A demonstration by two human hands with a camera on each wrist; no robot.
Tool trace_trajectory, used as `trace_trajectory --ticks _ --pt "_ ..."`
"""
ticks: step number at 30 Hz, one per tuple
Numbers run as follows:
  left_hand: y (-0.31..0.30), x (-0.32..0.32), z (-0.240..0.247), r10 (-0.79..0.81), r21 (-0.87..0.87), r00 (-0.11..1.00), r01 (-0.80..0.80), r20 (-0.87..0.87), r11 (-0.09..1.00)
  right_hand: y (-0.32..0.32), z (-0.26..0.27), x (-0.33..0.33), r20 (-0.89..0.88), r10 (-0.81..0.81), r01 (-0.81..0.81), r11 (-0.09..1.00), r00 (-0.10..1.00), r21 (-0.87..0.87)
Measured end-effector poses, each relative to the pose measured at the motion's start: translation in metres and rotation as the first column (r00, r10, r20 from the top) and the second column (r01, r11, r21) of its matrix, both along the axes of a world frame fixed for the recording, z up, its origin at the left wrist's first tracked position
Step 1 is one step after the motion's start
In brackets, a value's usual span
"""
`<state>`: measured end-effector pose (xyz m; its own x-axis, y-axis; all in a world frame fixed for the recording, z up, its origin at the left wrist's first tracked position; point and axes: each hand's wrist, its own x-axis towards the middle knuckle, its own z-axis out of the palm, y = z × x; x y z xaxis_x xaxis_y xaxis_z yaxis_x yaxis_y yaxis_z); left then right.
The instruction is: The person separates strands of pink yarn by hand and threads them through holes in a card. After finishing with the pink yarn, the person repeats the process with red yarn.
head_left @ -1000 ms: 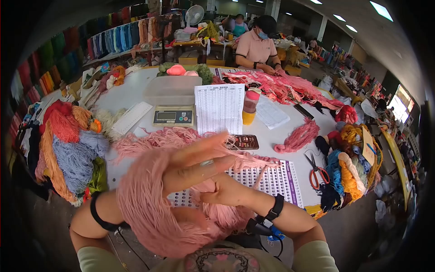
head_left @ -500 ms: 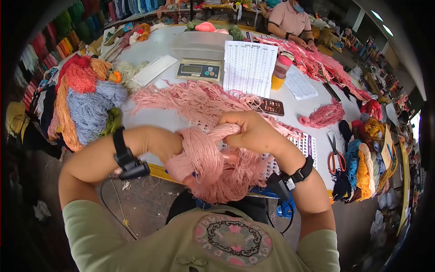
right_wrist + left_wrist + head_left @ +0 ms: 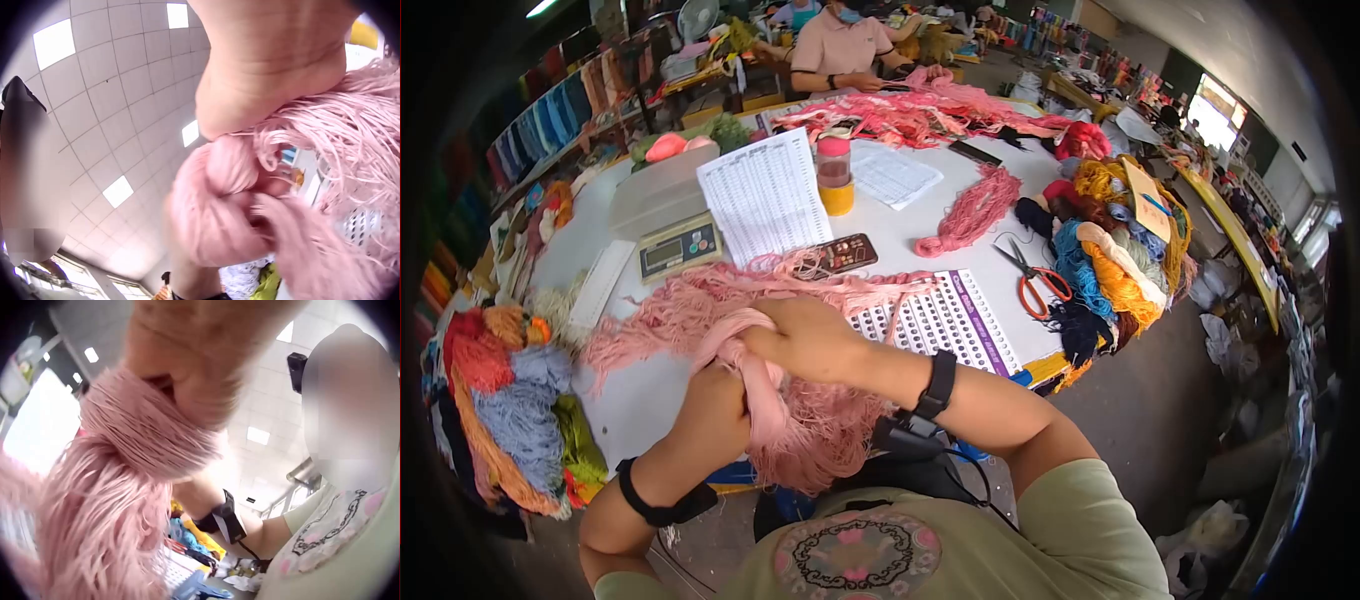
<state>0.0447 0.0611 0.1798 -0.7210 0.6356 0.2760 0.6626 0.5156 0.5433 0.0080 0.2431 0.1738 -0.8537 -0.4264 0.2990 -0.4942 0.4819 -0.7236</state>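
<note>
A skein of pale pink yarn (image 3: 820, 430) hangs in front of the person at the table's near edge, its upper part wound into a thick loop. My left hand (image 3: 718, 402) grips the loop from the left, fingers mostly hidden in the strands. Just above it, my right hand (image 3: 805, 338) holds the top of the bundle. The left wrist view has a smooth band of strands wrapped below the left hand (image 3: 181, 369), with loose frayed strands hanging under it. Seen from the right wrist, the yarn (image 3: 219, 212) is twisted into a knot-like coil beneath the right hand (image 3: 275, 75).
Loose pink yarn (image 3: 670, 310) lies behind the hands, beside a hole-punched card (image 3: 945, 325). Farther back are a scale (image 3: 680, 248), a printed sheet (image 3: 765, 200), a bottle (image 3: 834, 170) and a phone (image 3: 850, 254). Scissors (image 3: 1035, 280) and colored yarn heaps (image 3: 1115, 260) lie right.
The left hand, spread inside the wide yarn loop at first, now grips it. Both hands have come together and the loop is wound tighter. The head view has swung about.
</note>
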Motion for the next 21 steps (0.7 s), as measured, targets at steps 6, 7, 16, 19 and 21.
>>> trace_trajectory --ticks 6,7,16,19,21 --pt "-0.032 0.024 0.081 -0.01 0.084 0.605 0.126 -0.796 0.988 0.076 -0.04 -0.013 -0.14 0.178 -0.192 0.977 0.974 -0.091" --pt "-0.033 0.018 0.078 0.098 0.203 0.784 0.036 -0.612 0.979 0.082 -0.037 -0.009 -0.105 0.175 -0.187 0.975 0.979 -0.118" --pt "0.047 -0.047 0.035 -0.213 0.875 0.951 -0.099 0.223 0.475 0.081 0.021 -0.014 0.121 0.252 -0.086 0.678 0.96 -0.73" --pt "0.017 -0.055 -0.007 -0.109 0.711 0.946 -0.15 0.305 0.687 0.158 0.041 -0.033 0.231 0.143 0.113 0.561 0.962 -0.82" --pt "-0.017 -0.058 -0.053 0.086 0.522 0.906 -0.314 0.414 0.793 0.21 0.064 -0.036 0.247 -0.011 0.217 0.516 0.969 -0.828"
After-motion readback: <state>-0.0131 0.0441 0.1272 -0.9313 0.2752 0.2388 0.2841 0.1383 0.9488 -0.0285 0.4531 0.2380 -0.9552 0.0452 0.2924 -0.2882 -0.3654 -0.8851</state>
